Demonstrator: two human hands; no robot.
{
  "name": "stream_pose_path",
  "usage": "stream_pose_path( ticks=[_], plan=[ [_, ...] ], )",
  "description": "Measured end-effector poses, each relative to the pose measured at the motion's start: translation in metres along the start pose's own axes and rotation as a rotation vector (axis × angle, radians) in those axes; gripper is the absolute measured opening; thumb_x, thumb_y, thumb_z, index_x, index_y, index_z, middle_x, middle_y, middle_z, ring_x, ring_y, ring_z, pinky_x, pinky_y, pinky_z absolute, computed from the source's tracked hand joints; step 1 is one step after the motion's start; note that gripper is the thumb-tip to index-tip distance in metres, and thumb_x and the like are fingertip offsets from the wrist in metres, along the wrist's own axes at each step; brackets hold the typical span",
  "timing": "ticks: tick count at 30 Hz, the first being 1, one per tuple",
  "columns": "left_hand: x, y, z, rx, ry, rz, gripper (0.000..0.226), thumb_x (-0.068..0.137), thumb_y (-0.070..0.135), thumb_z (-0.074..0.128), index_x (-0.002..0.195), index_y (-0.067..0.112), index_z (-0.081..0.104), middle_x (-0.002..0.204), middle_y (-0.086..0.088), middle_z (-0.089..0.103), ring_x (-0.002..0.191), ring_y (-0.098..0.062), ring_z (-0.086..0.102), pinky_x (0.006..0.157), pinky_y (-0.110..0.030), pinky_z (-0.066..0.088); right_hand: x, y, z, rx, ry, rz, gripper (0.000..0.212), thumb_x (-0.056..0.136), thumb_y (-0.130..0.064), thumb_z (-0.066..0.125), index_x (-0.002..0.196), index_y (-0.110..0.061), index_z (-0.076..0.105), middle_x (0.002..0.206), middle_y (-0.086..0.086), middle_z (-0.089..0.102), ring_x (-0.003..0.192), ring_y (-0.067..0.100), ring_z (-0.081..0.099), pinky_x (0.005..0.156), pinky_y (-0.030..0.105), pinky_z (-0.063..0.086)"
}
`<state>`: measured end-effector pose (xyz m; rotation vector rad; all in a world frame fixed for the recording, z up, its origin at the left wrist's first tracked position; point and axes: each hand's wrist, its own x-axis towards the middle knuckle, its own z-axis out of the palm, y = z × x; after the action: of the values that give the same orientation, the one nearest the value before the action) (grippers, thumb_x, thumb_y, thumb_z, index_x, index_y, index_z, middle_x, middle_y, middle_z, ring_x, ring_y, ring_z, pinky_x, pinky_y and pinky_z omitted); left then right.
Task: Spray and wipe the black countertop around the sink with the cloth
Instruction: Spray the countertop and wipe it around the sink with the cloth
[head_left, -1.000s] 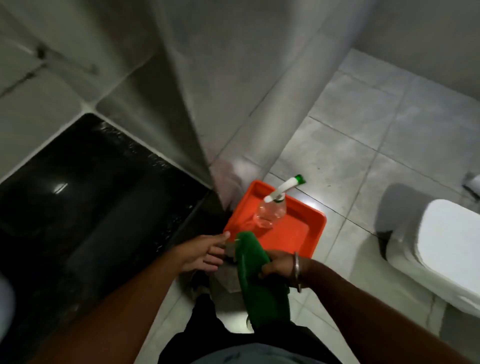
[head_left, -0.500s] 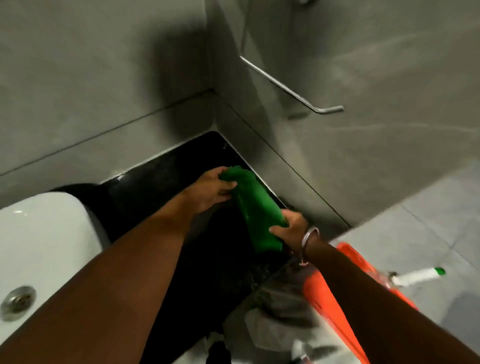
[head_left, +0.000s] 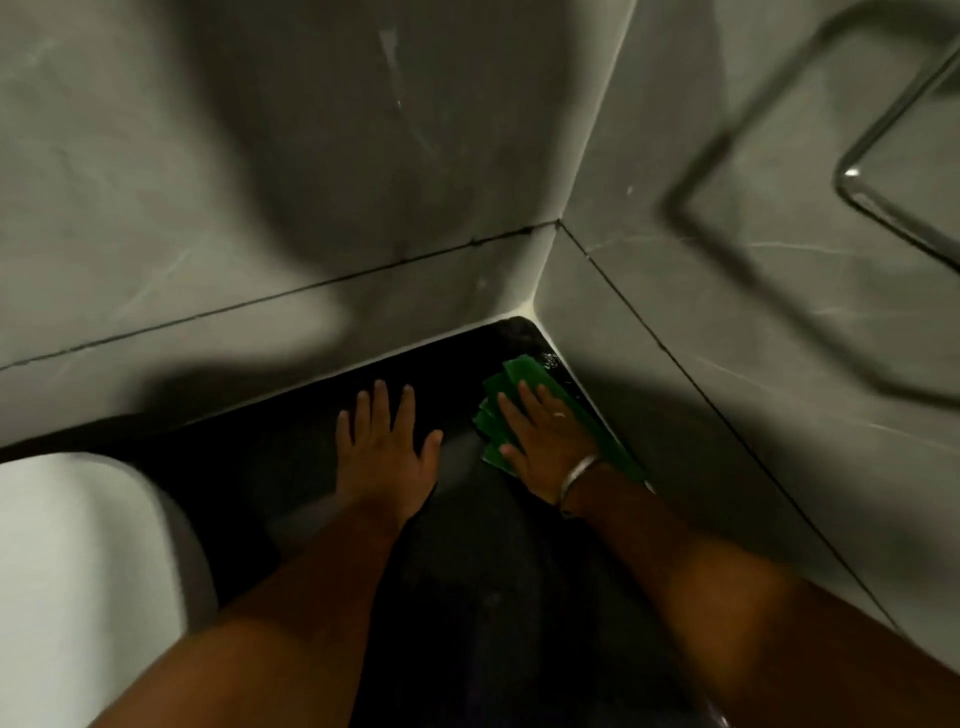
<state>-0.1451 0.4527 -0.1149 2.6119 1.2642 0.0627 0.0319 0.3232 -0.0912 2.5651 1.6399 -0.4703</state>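
Against the back corner where the two grey tiled walls (head_left: 322, 171) meet, the right hand (head_left: 545, 441) lies flat on the folded green cloth (head_left: 524, 376), fingers spread and pressing down rather than pinching, so the grip is an open palm that pins the cloth to the black surface (head_left: 467, 545). The cloth sits tight along the right wall's edge, its far end nearly in the corner, which suits a wipe that starts at the deepest spot and draws outward. The left hand (head_left: 387, 449) rests beside it, palm down, fingers splayed on bare surface and holding nothing; it looks placed as a brace while the person leans in. The white sink (head_left: 67, 561) is at lower left, apart from both hands. A metal bangle (head_left: 579, 475) circles the right wrist. A blurred towel rail (head_left: 883, 171) hangs on the right wall. No spray bottle is in view. No brand, label or writing can be read anywhere.
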Motion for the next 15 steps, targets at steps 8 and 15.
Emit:
stream_pose_path(
  ticks=[8, 15],
  plan=[
    [0.003, -0.001, 0.004, 0.021, 0.01, 0.001, 0.07, 0.097, 0.057, 0.032, 0.157, 0.023, 0.018, 0.166, -0.013, 0.011, 0.153, -0.031, 0.009, 0.121, -0.05, 0.003, 0.106, 0.019, -0.005, 0.013, 0.174, 0.133, 0.063, 0.095, -0.046, 0.032, 0.152, -0.025, 0.015, 0.162, 0.013, 0.008, 0.148, 0.035, 0.008, 0.12, 0.044, 0.011],
    [0.002, 0.002, -0.002, 0.015, -0.02, -0.006, 0.073, 0.094, 0.057, 0.028, 0.157, 0.021, 0.02, 0.165, -0.017, 0.013, 0.152, -0.034, 0.01, 0.121, -0.054, 0.005, -0.088, 0.03, 0.037, 0.036, 0.1, 0.226, 0.069, 0.091, -0.043, 0.04, 0.152, -0.021, 0.017, 0.162, 0.013, 0.01, 0.147, 0.037, 0.016, 0.116, 0.048, 0.023]
  ],
)
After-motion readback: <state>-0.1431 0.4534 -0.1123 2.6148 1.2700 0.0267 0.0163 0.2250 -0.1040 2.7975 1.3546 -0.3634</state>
